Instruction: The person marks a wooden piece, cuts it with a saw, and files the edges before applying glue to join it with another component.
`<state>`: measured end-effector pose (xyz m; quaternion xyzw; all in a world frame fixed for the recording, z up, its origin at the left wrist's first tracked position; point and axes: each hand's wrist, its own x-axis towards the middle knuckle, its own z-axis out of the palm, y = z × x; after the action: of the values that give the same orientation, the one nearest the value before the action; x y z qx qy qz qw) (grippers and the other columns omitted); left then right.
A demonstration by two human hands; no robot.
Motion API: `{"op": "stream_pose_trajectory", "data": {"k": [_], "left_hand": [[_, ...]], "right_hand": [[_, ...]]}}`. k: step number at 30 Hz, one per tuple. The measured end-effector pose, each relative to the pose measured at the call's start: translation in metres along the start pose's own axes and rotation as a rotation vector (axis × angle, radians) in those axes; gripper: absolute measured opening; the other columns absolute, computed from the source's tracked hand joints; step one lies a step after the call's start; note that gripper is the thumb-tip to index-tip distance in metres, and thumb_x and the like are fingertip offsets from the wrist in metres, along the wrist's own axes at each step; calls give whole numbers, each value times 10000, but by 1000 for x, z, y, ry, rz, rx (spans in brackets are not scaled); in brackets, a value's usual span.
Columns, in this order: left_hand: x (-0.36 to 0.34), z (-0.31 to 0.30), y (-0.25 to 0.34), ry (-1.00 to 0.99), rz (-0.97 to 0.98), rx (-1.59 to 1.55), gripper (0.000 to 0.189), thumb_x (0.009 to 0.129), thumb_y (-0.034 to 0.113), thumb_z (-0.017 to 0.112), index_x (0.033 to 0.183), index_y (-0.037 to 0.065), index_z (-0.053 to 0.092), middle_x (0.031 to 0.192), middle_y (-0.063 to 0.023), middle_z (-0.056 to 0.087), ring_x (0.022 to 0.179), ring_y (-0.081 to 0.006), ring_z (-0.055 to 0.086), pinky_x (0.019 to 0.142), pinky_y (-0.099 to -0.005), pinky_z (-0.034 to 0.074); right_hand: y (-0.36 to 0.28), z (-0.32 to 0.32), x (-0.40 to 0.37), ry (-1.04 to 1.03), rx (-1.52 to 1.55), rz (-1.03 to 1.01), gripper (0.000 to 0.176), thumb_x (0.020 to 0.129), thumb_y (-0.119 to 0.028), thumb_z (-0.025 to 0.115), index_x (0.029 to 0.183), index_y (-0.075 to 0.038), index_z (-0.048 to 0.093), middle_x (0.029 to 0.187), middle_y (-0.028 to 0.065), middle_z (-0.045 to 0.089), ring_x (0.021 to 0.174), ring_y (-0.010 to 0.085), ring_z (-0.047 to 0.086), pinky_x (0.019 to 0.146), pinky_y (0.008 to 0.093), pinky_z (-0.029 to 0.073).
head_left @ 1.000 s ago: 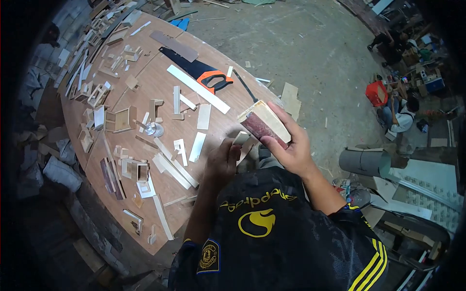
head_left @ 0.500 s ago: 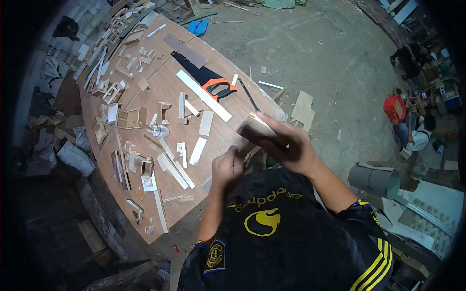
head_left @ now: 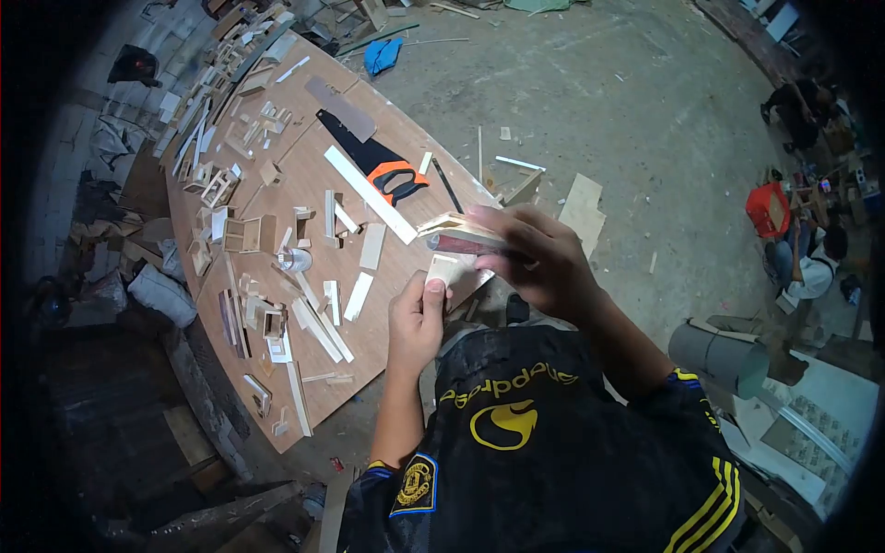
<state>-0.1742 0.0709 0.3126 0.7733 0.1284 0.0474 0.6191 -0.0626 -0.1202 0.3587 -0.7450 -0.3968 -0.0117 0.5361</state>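
My left hand (head_left: 417,324) grips a small pale wooden piece (head_left: 449,268), thumb on top, in front of my chest. Just above it, my right hand (head_left: 535,253) is wrapped round a block (head_left: 466,243) with a reddish-brown face and a pale layered edge. The block's underside is against or very close to the wooden piece; contact is unclear. Beyond the hands on the table (head_left: 373,207) lie a saw (head_left: 369,152) with an orange and black handle, a long white strip (head_left: 371,194) and a thin dark rod (head_left: 447,187).
Several small wooden frames and boxes (head_left: 250,234) stand on the table's left half, beside loose strips (head_left: 318,323) and a clear jar (head_left: 295,260). On the floor lie a blue item (head_left: 382,57) and board pieces (head_left: 582,214). Two people (head_left: 816,263) are at the far right.
Both hands have shifted slightly left. My right hand has tilted the block, showing its reddish face, and the wooden piece in my left hand now shows clearly. The view has shifted a little.
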Motion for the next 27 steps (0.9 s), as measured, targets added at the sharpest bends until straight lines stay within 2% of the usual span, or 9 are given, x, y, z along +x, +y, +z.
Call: {"op": "stream_pose_trajectory", "data": {"k": [4,9,12,15,17,19,22,25,27], "left_hand": [[-1,16,12,-67,-25,-46,376,1062,316,462,853,24,574,682,2,539,611,-75,471,551,-250,378],[5,31,22,-97,-132,-293,371,1073,340,435,902,47,587,707,31,531,606,-32,436,547,-203,354],[5,31,0,-121,-60,-191,359,1080,340,412,934,61,585,697,30,525,588,-28,441,513,-196,351],[18,-5,12,355,-128,-513,376,1075,395,398,868,110,529,652,41,484,515,-37,422,425,-203,323],[20,-33,27,349,-61,-373,391,1065,423,419,840,117,515,613,57,453,484,-31,390,432,-193,307],[16,-37,29,265,-126,-204,401,1059,421,438,825,109,532,606,57,459,483,-30,390,436,-197,303],[19,-23,31,192,-159,-134,417,1057,398,459,799,85,555,620,47,479,499,-28,396,451,-206,308],[19,-10,37,147,-108,-104,418,1056,363,481,803,41,563,635,31,490,538,-41,410,492,-223,332],[19,-1,39,123,-64,-61,414,1055,350,483,810,28,569,638,23,491,557,-49,416,508,-234,341]], "right_hand": [[17,3,9,64,88,-314,528,802,33,703,1301,-112,612,1153,166,663,1023,306,679,794,362,547],[16,-5,5,10,-58,-346,475,778,41,665,1225,-118,687,1211,135,646,1001,277,626,867,386,477],[18,-5,-8,93,-108,-380,558,740,77,617,1241,-157,684,1192,103,642,1002,264,619,880,376,471],[27,-22,-38,-63,-66,-267,490,792,75,614,1232,-130,679,1182,96,660,986,260,639,890,372,512],[34,-24,-41,-224,-89,-188,456,821,82,605,1228,-112,673,1186,98,663,999,264,649,898,376,527],[40,-21,-38,108,68,-16,407,880,67,588,1255,-84,627,1220,125,652,1058,291,658,914,406,542],[26,-22,-6,279,173,-200,387,969,-43,554,1352,-76,506,1259,181,629,1167,331,630,932,441,542],[18,-18,14,209,90,-233,368,993,-125,552,1351,-70,485,1300,188,612,1155,325,639,966,453,522],[23,-4,30,231,51,-378,412,939,-37,594,1340,-66,507,1282,181,625,1129,350,645,941,447,527]]}}
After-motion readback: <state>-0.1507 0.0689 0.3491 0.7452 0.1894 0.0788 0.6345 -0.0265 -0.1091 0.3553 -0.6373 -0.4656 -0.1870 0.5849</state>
